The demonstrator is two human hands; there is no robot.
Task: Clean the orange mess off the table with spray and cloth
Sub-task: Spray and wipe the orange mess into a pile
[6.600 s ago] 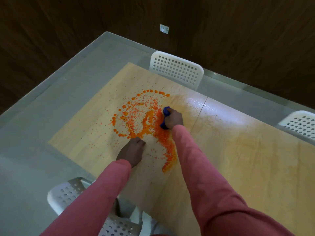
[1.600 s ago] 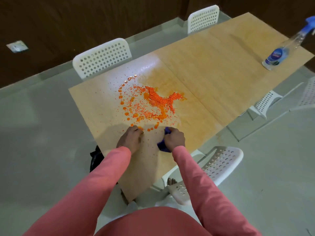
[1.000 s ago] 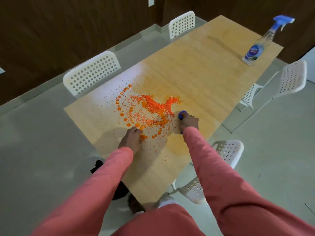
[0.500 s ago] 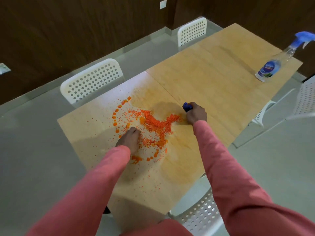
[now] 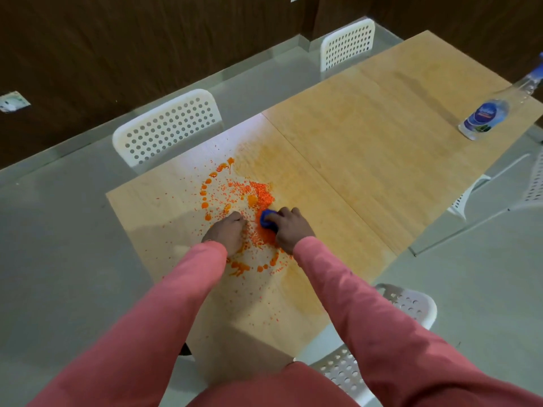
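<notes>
Now right hand [image 5: 289, 229] grip pinching blue cloth [image 5: 268, 219] amid orange mess [image 5: 252, 201]; left hand [image 5: 226, 232] curled, knuckles on table [image 5: 382, 136].

Right hand [image 5: 291, 230] grips blue cloth [image 5: 266, 218] amid orange mess [image 5: 258, 198]; left hand [image 5: 227, 232] rests on table [image 5: 367, 148].

Orange mess [image 5: 235, 207] of crumbs and wet blobs ringed on the wooden table [image 5: 382, 136], my blue cloth [image 5: 268, 219] bunched on its right edge, clear spray bottle [image 5: 487, 113] upright at the table's far corner
</notes>
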